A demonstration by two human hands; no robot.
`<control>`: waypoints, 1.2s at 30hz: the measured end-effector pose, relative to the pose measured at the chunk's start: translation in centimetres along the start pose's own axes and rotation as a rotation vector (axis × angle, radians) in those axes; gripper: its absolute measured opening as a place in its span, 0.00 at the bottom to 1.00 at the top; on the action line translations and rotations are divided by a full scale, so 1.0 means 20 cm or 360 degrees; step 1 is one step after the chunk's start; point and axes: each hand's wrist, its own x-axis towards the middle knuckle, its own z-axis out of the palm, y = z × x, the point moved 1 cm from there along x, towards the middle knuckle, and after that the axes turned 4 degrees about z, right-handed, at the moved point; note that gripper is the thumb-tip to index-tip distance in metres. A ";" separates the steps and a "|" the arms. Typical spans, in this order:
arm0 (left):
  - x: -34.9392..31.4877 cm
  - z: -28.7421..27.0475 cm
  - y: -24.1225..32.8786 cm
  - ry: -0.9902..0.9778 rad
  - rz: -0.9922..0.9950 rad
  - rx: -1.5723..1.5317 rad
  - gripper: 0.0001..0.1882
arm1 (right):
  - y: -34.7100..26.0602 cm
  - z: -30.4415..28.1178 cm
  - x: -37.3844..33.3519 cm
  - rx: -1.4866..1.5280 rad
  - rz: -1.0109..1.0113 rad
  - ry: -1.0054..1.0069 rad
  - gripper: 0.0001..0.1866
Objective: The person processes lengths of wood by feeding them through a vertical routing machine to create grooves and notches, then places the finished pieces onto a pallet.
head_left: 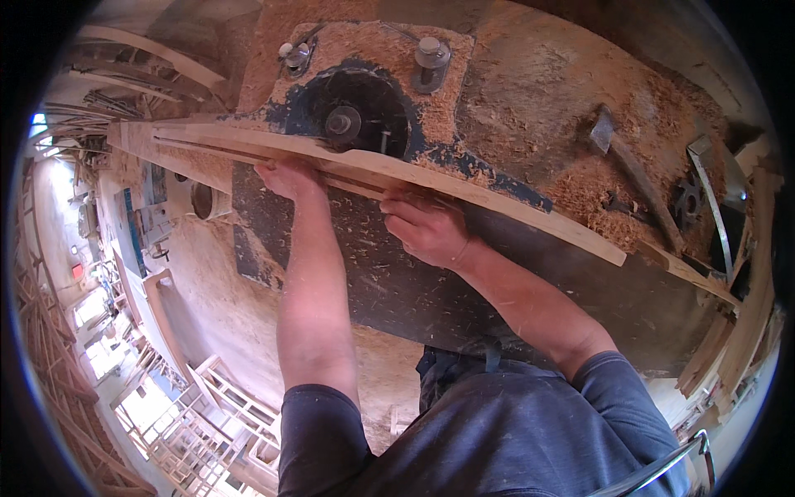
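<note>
A long, pale, gently curved wooden board point(497, 192) lies across a dark machine table, along the front of a dark metal guard point(480, 153). Behind the board, a round opening holds a spindle with a nut point(343, 123). My left hand point(291, 179) grips the board's near edge, just left of the spindle; its fingertips are partly hidden against the wood. Farther right, my right hand point(426, 228) has its fingers curled at the same near edge. A narrow groove or strip runs along the board beside both hands.
Reddish shavings cover the far surface, where a hammer point(633, 178) lies. A bent metal strip point(712, 207) and a toothed cutter point(686, 201) are at the far right. Bolts with round heads point(431, 55) hold the guard. Wooden frames point(236, 398) stand at lower left.
</note>
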 end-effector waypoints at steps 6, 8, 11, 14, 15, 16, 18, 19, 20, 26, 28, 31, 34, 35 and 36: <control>0.28 -0.10 -0.12 -0.0171 -0.0287 -0.0590 0.17 | -0.02 0.09 0.06 -0.0035 -0.0047 0.0025 0.09; 0.26 -0.05 -0.09 -0.0193 -0.0211 -0.0437 0.19 | -0.01 0.11 0.09 -0.0054 -0.0022 0.0033 0.09; 0.29 -0.04 -0.09 -0.0180 -0.0071 -0.0167 0.22 | -0.01 0.14 0.12 -0.0020 0.0001 0.0002 0.09; 0.46 -0.11 -0.18 -0.0248 -0.0075 -0.0125 0.21 | -0.03 0.21 0.13 -0.0142 -0.0006 -0.0086 0.09; 0.48 -0.11 -0.19 -0.0228 -0.0051 -0.0120 0.20 | -0.03 0.23 0.14 -0.0142 -0.0033 -0.0067 0.07; 0.47 -0.09 -0.16 -0.0218 -0.0034 -0.0112 0.19 | -0.01 0.26 0.15 -0.0151 -0.0051 -0.0049 0.06; 0.43 -0.05 -0.09 -0.0189 0.0004 -0.0101 0.17 | 0.00 0.30 0.16 -0.0165 -0.0057 0.0014 0.05; 0.42 -0.05 -0.07 -0.0166 0.0022 -0.0097 0.17 | -0.01 0.32 0.17 -0.0170 -0.0048 0.0052 0.05; 0.42 -0.05 -0.04 -0.0155 0.0024 -0.0082 0.17 | -0.01 0.34 0.17 -0.0175 -0.0038 0.0091 0.05; 0.46 -0.06 0.00 -0.0057 0.0018 -0.0103 0.18 | -0.02 0.36 0.23 -0.0165 -0.0122 -0.0021 0.05; 0.49 -0.06 -0.02 -0.0055 0.0056 -0.0053 0.19 | -0.02 0.37 0.25 -0.0107 -0.0095 0.0033 0.06; 0.51 -0.07 -0.05 -0.0059 0.0120 0.0073 0.19 | -0.03 0.38 0.24 -0.0047 -0.0068 0.0002 0.07; 0.55 -0.05 -0.09 -0.0081 0.0221 0.0190 0.20 | -0.02 0.38 0.25 -0.0030 -0.0062 -0.0030 0.09; 0.61 -0.10 -0.13 -0.0074 0.0210 0.0226 0.20 | -0.03 0.38 0.25 -0.0014 -0.0066 -0.0042 0.10; 0.67 -0.14 -0.17 -0.0067 0.0200 0.0260 0.21 | -0.04 0.38 0.24 0.0008 -0.0072 -0.0039 0.10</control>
